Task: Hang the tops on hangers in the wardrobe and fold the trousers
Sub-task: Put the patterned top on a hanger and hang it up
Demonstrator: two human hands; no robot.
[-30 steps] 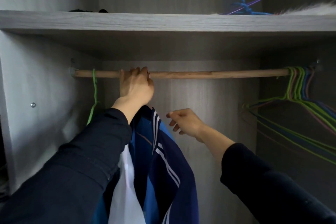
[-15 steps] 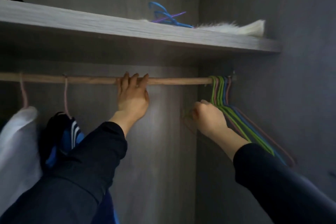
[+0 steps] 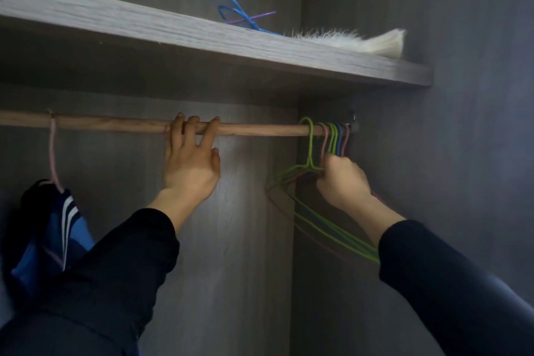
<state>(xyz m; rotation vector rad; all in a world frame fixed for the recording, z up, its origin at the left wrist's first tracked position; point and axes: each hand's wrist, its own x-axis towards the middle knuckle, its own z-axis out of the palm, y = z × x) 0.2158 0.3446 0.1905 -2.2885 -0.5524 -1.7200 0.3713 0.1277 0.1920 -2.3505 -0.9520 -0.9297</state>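
Head view, wardrobe interior. Since half a second ago the right hand point(image 3: 341, 179) has been raised from below the empty hangers point(image 3: 336, 139) to their necks, and one green hanger point(image 3: 310, 147) has been drawn leftward, its hook now slightly apart from the rest. The left hand point(image 3: 190, 170) is unchanged: three fingers are hooked over the middle of the wooden rail point(image 3: 109, 126), the thumb kept below it.

The right hand's fingers are curled round the hanger necks just under the hooks; which wires are actually held cannot be told. The bunch is hung at the rail's right end, against the side wall.

Near the rail's left end a blue striped jacket point(image 3: 57, 225) is hung on a pink hanger point(image 3: 53, 153), well apart from both hands and partly hidden by the left sleeve.

On the shelf point(image 3: 202, 37) above, blue wire hangers point(image 3: 231, 13) and a white furry item point(image 3: 346, 40) are noted toward the right end.
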